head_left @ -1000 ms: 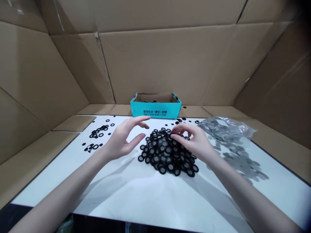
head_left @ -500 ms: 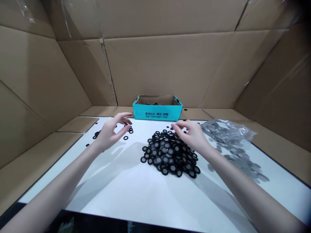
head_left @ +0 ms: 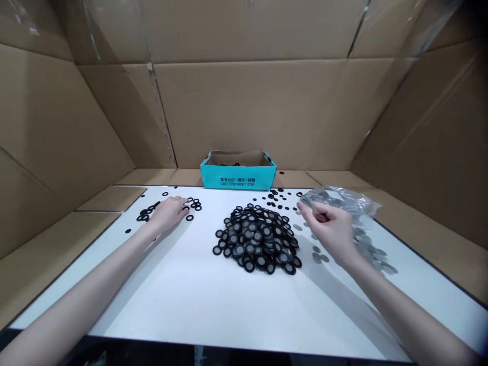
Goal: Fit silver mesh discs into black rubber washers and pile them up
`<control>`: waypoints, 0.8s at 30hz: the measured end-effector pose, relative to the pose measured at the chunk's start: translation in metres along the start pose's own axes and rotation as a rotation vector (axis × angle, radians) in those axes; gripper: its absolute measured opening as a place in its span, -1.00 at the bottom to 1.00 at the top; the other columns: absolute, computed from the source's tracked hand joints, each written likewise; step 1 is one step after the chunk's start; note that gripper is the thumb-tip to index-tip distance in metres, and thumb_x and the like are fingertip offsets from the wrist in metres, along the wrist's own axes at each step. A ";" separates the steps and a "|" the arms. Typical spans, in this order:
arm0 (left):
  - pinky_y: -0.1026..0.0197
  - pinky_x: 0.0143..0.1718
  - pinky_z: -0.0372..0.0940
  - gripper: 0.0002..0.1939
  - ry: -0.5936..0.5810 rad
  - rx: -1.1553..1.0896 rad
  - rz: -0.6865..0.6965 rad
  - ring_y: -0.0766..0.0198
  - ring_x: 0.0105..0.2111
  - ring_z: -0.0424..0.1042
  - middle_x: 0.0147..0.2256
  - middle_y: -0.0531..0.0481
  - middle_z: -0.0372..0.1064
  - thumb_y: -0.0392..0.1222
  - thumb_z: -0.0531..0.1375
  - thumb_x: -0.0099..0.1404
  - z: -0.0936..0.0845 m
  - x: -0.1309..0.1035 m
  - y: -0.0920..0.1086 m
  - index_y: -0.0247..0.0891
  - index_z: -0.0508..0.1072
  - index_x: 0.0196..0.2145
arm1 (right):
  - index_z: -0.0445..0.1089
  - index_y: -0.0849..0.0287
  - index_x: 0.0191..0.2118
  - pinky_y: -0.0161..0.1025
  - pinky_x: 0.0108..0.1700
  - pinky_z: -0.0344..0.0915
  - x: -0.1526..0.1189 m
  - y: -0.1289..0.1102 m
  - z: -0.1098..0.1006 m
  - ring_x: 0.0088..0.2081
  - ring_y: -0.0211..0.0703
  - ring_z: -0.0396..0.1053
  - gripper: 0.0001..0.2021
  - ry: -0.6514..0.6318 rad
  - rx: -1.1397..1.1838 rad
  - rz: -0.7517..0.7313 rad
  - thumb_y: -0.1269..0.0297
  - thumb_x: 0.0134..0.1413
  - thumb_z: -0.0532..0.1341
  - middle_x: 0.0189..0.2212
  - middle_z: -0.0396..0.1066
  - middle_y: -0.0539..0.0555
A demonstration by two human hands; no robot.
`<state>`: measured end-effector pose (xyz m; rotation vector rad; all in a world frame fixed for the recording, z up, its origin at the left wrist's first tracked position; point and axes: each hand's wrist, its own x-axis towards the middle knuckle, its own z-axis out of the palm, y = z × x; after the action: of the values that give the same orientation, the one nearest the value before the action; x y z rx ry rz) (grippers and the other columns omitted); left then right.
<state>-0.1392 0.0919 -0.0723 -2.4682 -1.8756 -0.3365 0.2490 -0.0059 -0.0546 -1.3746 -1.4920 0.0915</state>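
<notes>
On the left of the white table, my left hand (head_left: 170, 212) lies palm down among loose black rings (head_left: 195, 204), its thumb and fingers apart. The fingertips touch or nearly touch a few rings; the palm hides whatever is beneath. Over the right side hangs my right hand (head_left: 331, 223), fingers curled in and thumb pointing left. Whether something small is inside it I cannot make out. Below and around that hand are flat grey discs (head_left: 371, 249), partly covered by it. Between both hands stands a heap of black rings with grey discs in their centres (head_left: 257, 239).
A turquoise box (head_left: 238, 178) holding some black pieces stands at the back. Behind my right hand lies a clear plastic bag (head_left: 354, 199) of grey discs. Small black discs (head_left: 275, 198) are scattered beyond the heap. Cardboard walls (head_left: 247, 112) enclose the table (head_left: 190, 295).
My left hand has come down onto the loose rings. My right hand has moved right, away from the heap to the grey discs, and its fingers have curled in. The view has shifted slightly.
</notes>
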 end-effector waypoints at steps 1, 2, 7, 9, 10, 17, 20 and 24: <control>0.05 -0.09 0.30 -0.60 -0.005 0.015 0.002 -0.09 -0.03 0.41 -0.05 -0.21 0.48 -0.08 0.02 0.28 0.001 0.001 0.001 -0.25 0.47 -0.02 | -0.17 0.08 -0.64 -0.24 -0.50 -0.16 -0.001 0.002 -0.005 -0.58 -0.31 -0.19 -0.46 0.017 0.018 0.027 -0.02 0.15 0.14 -0.66 -0.21 -0.11; 0.06 -0.10 0.30 -0.60 -0.009 0.028 0.006 -0.09 -0.03 0.42 -0.06 -0.21 0.48 -0.11 0.01 0.29 0.002 0.001 0.001 -0.25 0.46 -0.01 | -0.16 0.07 -0.65 -0.23 -0.51 -0.17 -0.003 0.004 -0.010 -0.59 -0.31 -0.20 -0.45 0.033 0.035 0.051 -0.06 0.17 0.11 -0.68 -0.21 -0.11; 0.11 -0.18 0.30 -0.59 0.002 0.049 0.004 -0.06 -0.10 0.45 -0.08 -0.20 0.48 -0.13 0.00 0.28 0.003 0.002 0.001 -0.25 0.45 0.01 | -0.17 0.07 -0.66 -0.23 -0.55 -0.19 -0.007 0.021 -0.034 -0.62 -0.31 -0.21 -0.42 0.083 0.013 0.085 -0.14 0.20 0.06 -0.72 -0.22 -0.10; 0.14 -0.21 0.30 -0.57 0.014 0.041 -0.001 -0.01 -0.17 0.47 -0.09 -0.18 0.46 -0.12 0.01 0.27 0.002 0.001 0.002 -0.24 0.43 0.03 | -0.16 0.07 -0.67 -0.22 -0.55 -0.19 -0.009 0.030 -0.042 -0.62 -0.31 -0.20 -0.42 0.068 -0.030 0.081 -0.13 0.20 0.05 -0.72 -0.21 -0.10; 0.15 -0.22 0.30 -0.56 0.018 0.035 -0.001 0.02 -0.20 0.48 -0.10 -0.17 0.46 -0.13 0.01 0.26 0.001 0.001 0.002 -0.24 0.43 0.04 | -0.16 0.07 -0.67 -0.22 -0.55 -0.18 -0.010 0.035 -0.045 -0.63 -0.31 -0.19 -0.42 0.052 -0.060 0.077 -0.14 0.20 0.05 -0.73 -0.20 -0.09; 0.15 -0.22 0.30 -0.64 0.035 -0.035 0.014 0.08 -0.30 0.46 -0.19 -0.15 0.45 -0.18 0.04 0.16 0.002 0.004 -0.002 -0.27 0.53 -0.17 | 0.03 0.07 -0.65 -0.21 -0.54 -0.01 -0.011 0.069 -0.062 -0.65 -0.23 0.03 -0.55 -0.071 -0.298 0.084 -0.06 0.13 0.06 -0.76 0.04 -0.06; 0.15 -0.22 0.31 -0.67 0.065 -0.062 0.008 0.09 -0.31 0.45 -0.21 -0.14 0.45 -0.16 0.05 0.15 0.003 0.004 -0.005 -0.25 0.54 -0.22 | 0.32 0.06 -0.49 -0.14 -0.44 0.16 -0.014 0.084 -0.069 -0.48 -0.01 0.29 -0.76 -0.169 -0.468 0.063 0.03 0.03 0.13 -0.60 0.39 0.08; 0.16 -0.22 0.31 -0.70 0.102 -0.092 0.006 0.12 -0.32 0.45 -0.22 -0.11 0.43 -0.15 0.07 0.14 0.000 0.002 -0.004 -0.22 0.54 -0.25 | 0.48 0.07 -0.34 0.02 -0.28 0.22 -0.026 0.101 -0.074 -0.28 0.22 0.34 -0.75 -0.211 -0.544 0.045 0.06 -0.06 0.17 -0.42 0.53 0.19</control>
<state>-0.1426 0.0953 -0.0723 -2.4606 -1.8527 -0.5492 0.3640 -0.0329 -0.1039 -1.8776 -1.7388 -0.1589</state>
